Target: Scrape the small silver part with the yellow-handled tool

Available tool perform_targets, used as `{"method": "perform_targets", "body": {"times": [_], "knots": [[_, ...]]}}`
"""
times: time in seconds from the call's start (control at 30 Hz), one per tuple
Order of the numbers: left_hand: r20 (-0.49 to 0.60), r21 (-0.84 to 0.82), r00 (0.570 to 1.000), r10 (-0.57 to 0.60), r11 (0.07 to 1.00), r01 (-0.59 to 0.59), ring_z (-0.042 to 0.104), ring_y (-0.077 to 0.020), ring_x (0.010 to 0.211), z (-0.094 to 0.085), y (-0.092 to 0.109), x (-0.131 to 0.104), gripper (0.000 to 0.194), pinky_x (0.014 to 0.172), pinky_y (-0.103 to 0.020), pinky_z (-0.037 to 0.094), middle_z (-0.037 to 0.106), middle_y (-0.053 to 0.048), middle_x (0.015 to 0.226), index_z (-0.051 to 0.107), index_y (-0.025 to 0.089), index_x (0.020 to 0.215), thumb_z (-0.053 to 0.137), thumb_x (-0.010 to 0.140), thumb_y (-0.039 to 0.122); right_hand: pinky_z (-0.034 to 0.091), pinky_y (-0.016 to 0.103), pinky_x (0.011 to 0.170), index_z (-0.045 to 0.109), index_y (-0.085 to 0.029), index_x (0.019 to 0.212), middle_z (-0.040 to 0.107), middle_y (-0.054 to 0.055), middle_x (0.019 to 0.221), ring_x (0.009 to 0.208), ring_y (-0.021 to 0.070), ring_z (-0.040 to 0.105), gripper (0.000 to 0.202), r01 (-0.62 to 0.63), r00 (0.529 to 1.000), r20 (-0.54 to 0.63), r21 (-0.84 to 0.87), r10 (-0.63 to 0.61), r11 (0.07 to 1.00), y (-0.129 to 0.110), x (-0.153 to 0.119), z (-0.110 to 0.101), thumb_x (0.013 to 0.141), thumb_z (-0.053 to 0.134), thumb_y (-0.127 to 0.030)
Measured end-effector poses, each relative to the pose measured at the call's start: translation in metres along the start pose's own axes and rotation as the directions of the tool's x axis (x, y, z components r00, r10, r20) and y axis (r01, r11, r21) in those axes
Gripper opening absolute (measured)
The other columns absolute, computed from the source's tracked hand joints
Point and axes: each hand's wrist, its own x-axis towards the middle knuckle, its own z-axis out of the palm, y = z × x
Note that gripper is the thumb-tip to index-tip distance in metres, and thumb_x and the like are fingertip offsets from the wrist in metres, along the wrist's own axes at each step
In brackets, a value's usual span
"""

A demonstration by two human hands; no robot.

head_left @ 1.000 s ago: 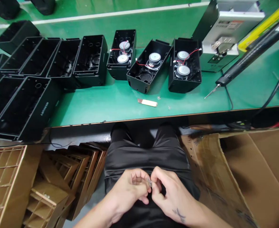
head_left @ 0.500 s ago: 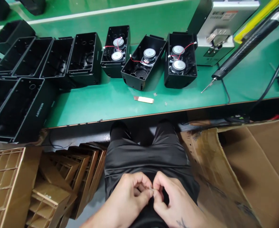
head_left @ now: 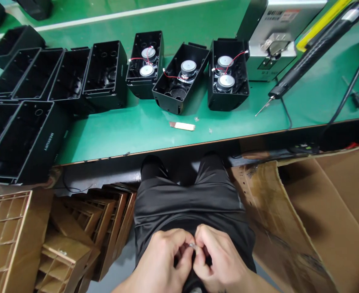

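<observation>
Above the person's lap, my left hand (head_left: 169,254) and my right hand (head_left: 217,254) meet at the fingertips. Both are pinched on one tiny, pale, translucent piece (head_left: 193,245), too small to identify. On the green table (head_left: 130,136) ahead stand three black housings with round silver speakers and red wires: a left one (head_left: 144,83), a slanted middle one (head_left: 169,99) with one speaker, and a right one (head_left: 228,99). A small blade with a pale wrapped handle (head_left: 184,126) lies near the table edge, beside small clear scraps (head_left: 197,119).
Several black housings without speakers (head_left: 37,142) crowd the table's left. A metal device (head_left: 269,44) and a black electric screwdriver (head_left: 314,57) are at the right, with another screwdriver (head_left: 358,101) beyond. Cardboard dividers (head_left: 2,232) stand below left; a large open carton (head_left: 335,203) is below right.
The view has shifted slightly, so the table items appear a little further left. Both hands have turned slightly, and the tiny piece between their fingertips shows more clearly.
</observation>
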Motion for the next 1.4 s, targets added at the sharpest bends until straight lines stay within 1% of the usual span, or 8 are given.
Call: {"method": "perform_targets", "body": {"times": [0.17, 0.27, 0.4, 0.63, 0.83, 1.0, 1.2, 1.4], "knots": [[0.059, -0.302, 0.994, -0.088, 0.948, 0.101, 0.063, -0.0153, 0.072, -0.002, -0.001, 0.005, 0.020, 0.070, -0.024, 0.046, 0.073, -0.004, 0.082, 0.075, 0.017, 0.087, 0.061, 0.092, 0.030, 0.037, 0.026, 0.057, 0.039, -0.023, 0.078, 0.053, -0.001, 0.069, 0.060, 0.0134, 0.050, 0.011, -0.203, 0.979, 0.031, 0.141, 0.200, 0.969, 0.000, -0.002, -0.001, 0.080, 0.047, -0.016], [0.126, -0.582, 0.982, -0.139, 0.791, 0.187, 0.058, -0.0138, 0.071, -0.003, -0.006, 0.013, 0.033, 0.071, -0.025, 0.045, 0.070, -0.005, 0.078, 0.074, 0.012, 0.086, 0.074, 0.085, 0.045, 0.043, 0.025, 0.060, 0.040, -0.022, 0.078, 0.058, 0.000, 0.071, 0.063, 0.0138, 0.056, 0.011, -0.400, 0.917, 0.122, 0.250, 0.381, 0.882, 0.000, 0.004, -0.006, 0.085, 0.048, -0.018], [0.191, -0.681, 0.971, -0.142, 0.694, 0.235, 0.055, -0.0108, 0.067, -0.008, -0.010, 0.022, 0.051, 0.070, -0.024, 0.046, 0.069, -0.006, 0.078, 0.073, 0.010, 0.087, 0.082, 0.075, 0.059, 0.045, 0.023, 0.060, 0.039, -0.022, 0.078, 0.061, 0.001, 0.072, 0.065, 0.0129, 0.059, 0.015, -0.531, 0.847, 0.265, 0.393, 0.460, 0.751, -0.001, 0.017, -0.016, 0.093, 0.043, -0.024], [0.199, -0.721, 0.964, -0.175, 0.640, 0.265, 0.059, -0.0116, 0.068, -0.013, -0.016, 0.025, 0.057, 0.069, -0.026, 0.051, 0.067, -0.005, 0.079, 0.073, 0.010, 0.088, 0.087, 0.069, 0.062, 0.052, 0.025, 0.078, 0.054, -0.020, 0.098, 0.067, 0.002, 0.088, 0.081, 0.0140, 0.066, 0.028, -0.498, 0.860, 0.377, 0.481, 0.343, 0.721, -0.008, 0.030, -0.035, 0.102, 0.049, -0.048], [0.112, -0.718, 0.979, -0.169, 0.667, 0.197, 0.055, -0.0111, 0.069, -0.010, -0.010, 0.025, 0.054, 0.062, -0.023, 0.051, 0.064, -0.001, 0.075, 0.069, 0.011, 0.082, 0.094, 0.061, 0.054, 0.047, 0.021, 0.073, 0.062, -0.022, 0.088, 0.068, -0.001, 0.080, 0.073, 0.0112, 0.064, 0.029, -0.420, 0.907, 0.188, 0.320, 0.378, 0.849, -0.005, 0.030, -0.025, 0.103, 0.049, -0.043], [0.060, -0.744, 0.987, -0.149, 0.652, 0.144, 0.056, -0.0106, 0.061, -0.007, -0.010, 0.031, 0.053, 0.053, -0.020, 0.046, 0.065, 0.000, 0.066, 0.060, 0.014, 0.071, 0.097, 0.057, 0.050, 0.043, 0.021, 0.066, 0.060, -0.022, 0.086, 0.066, -0.002, 0.074, 0.065, 0.0098, 0.061, 0.029, -0.310, 0.950, 0.115, 0.263, 0.290, 0.913, 0.002, 0.025, -0.021, 0.104, 0.048, -0.042], [0.129, -0.792, 0.987, -0.100, 0.589, 0.163, 0.066, -0.0146, 0.064, -0.011, -0.007, 0.030, 0.048, 0.057, -0.022, 0.051, 0.070, -0.006, 0.069, 0.067, 0.011, 0.073, 0.094, 0.063, 0.049, 0.037, 0.023, 0.059, 0.053, -0.019, 0.086, 0.056, -0.001, 0.068, 0.059, 0.0101, 0.050, 0.049, -0.534, 0.845, 0.265, 0.455, 0.465, 0.712, 0.003, 0.021, -0.018, 0.101, 0.042, -0.065], [0.201, -0.815, 0.978, -0.051, 0.546, 0.196, 0.058, -0.0091, 0.060, -0.012, -0.002, 0.037, 0.050, 0.056, -0.019, 0.047, 0.070, -0.009, 0.074, 0.074, 0.010, 0.078, 0.090, 0.069, 0.057, 0.035, 0.024, 0.059, 0.050, -0.019, 0.082, 0.051, -0.002, 0.066, 0.058, 0.0091, 0.043, 0.057, -0.509, 0.836, 0.217, 0.650, 0.504, 0.564, 0.003, 0.023, -0.018, 0.094, 0.050, -0.075]]}}
